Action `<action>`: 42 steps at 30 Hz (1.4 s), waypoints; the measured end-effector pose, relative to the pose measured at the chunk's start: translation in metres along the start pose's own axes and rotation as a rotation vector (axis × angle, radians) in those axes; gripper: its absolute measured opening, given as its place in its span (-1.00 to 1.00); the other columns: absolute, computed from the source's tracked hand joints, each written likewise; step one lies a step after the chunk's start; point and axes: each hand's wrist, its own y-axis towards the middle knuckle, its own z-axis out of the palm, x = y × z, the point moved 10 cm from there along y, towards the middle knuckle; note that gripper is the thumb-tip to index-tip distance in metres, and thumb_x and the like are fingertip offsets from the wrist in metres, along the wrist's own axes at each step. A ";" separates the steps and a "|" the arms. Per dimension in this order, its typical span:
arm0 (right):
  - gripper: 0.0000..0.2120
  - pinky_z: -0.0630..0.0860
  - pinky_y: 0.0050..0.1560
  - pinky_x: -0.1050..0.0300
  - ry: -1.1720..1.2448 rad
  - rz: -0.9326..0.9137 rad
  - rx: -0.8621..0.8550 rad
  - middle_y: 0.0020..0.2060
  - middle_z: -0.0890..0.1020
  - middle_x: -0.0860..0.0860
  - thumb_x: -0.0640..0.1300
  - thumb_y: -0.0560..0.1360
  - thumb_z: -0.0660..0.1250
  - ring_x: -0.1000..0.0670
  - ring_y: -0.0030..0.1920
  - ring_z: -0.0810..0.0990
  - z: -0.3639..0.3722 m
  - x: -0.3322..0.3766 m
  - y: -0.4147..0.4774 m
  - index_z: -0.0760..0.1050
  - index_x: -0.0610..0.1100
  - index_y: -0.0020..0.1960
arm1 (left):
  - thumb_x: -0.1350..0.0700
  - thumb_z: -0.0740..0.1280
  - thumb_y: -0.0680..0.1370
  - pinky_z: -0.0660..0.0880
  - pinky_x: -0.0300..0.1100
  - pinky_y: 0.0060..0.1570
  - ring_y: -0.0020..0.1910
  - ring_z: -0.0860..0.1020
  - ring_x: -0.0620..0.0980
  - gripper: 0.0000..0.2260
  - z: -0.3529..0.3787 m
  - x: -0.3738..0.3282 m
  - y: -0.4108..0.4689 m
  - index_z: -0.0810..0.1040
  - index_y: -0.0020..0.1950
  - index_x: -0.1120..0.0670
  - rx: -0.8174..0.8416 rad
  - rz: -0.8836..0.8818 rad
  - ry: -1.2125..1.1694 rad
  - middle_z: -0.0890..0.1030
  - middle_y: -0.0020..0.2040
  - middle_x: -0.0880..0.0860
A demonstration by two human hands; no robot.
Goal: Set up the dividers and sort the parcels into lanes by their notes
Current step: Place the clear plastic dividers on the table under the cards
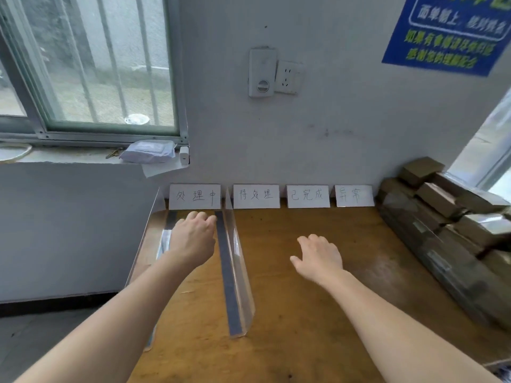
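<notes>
**Dividers at the left lane, parcels stacked at right**

Wooden desk (304,299) set against a grey wall. Four white handwritten cards (255,196) stand in a row along its back edge, leaning on the wall.

Two clear dividers stand upright, running front to back. The left divider (143,244) follows the desk's left edge. The second divider (240,272) sits between the first and second cards. A dark strip (228,272) lies along the base of the second divider, on its left side.

Hands:
- The person's left hand (193,236) is palm down in the lane between the two dividers, close to the first card. Its fingers are loosely bent and grip nothing visible.
- The right hand (318,258) is palm down over the desk in front of the second and third cards. Its fingers are relaxed, slightly spread and hold nothing. Whether it touches the wood cannot be told.

Brown cardboard parcels (442,217) are piled at the desk's right end, well apart from both hands. Any notes on them are too blurred to read.

Surroundings:
- A barred window (96,64) is at upper left, with a pale packet (149,152) on its sill.
- A wall socket (287,77) is above the cards.
- A blue poster (448,31) is at upper right
</notes>
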 end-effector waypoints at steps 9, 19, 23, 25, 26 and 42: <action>-0.53 0.43 0.29 0.00 0.017 0.090 -0.047 0.31 0.50 -0.05 0.12 0.58 0.25 -0.07 0.30 0.46 -0.030 -0.099 -0.021 0.37 -0.07 0.41 | 0.05 0.26 0.60 0.38 -0.09 0.22 0.27 0.43 0.03 -0.72 -0.017 -0.131 0.029 0.43 0.31 0.04 -0.008 0.175 -0.028 0.52 0.23 0.02; -0.53 0.45 0.26 -0.02 -0.023 0.131 -0.015 0.26 0.51 -0.07 0.13 0.58 0.25 -0.10 0.27 0.48 -0.026 -0.243 -0.050 0.40 -0.09 0.38 | 0.02 0.27 0.60 0.36 -0.04 0.30 0.34 0.41 0.06 -0.62 -0.015 -0.300 0.038 0.38 0.40 0.05 0.029 0.249 -0.070 0.49 0.31 0.06; -0.54 0.42 0.27 -0.04 -0.043 0.153 0.011 0.25 0.51 -0.08 0.14 0.57 0.24 -0.12 0.29 0.46 -0.021 -0.307 -0.059 0.41 -0.09 0.38 | 0.02 0.27 0.60 0.39 -0.03 0.29 0.31 0.42 0.05 -0.63 -0.006 -0.366 0.040 0.38 0.40 0.05 0.043 0.272 -0.082 0.50 0.29 0.05; -0.53 0.42 0.28 -0.04 -0.045 0.172 0.026 0.26 0.51 -0.08 0.14 0.57 0.24 -0.12 0.30 0.46 -0.017 -0.337 -0.062 0.40 -0.08 0.38 | 0.02 0.26 0.60 0.40 -0.05 0.26 0.29 0.43 0.05 -0.63 -0.001 -0.396 0.041 0.38 0.39 0.05 0.047 0.287 -0.088 0.50 0.27 0.04; -0.53 0.41 0.29 -0.04 -0.044 0.184 0.035 0.26 0.50 -0.08 0.14 0.57 0.24 -0.12 0.30 0.45 -0.016 -0.352 -0.063 0.40 -0.08 0.39 | 0.01 0.26 0.61 0.41 -0.06 0.25 0.28 0.43 0.04 -0.64 0.001 -0.410 0.041 0.38 0.39 0.04 0.050 0.294 -0.091 0.50 0.26 0.04; -0.64 0.52 0.03 0.10 0.099 0.303 0.172 0.14 0.54 -0.03 0.11 0.59 0.26 -0.05 0.14 0.54 0.050 -0.510 -0.019 0.46 -0.08 0.28 | -0.03 0.26 0.62 0.48 -0.14 0.07 0.23 0.48 0.03 -0.65 0.084 -0.595 0.100 0.40 0.38 0.04 0.225 0.366 -0.174 0.52 0.25 0.04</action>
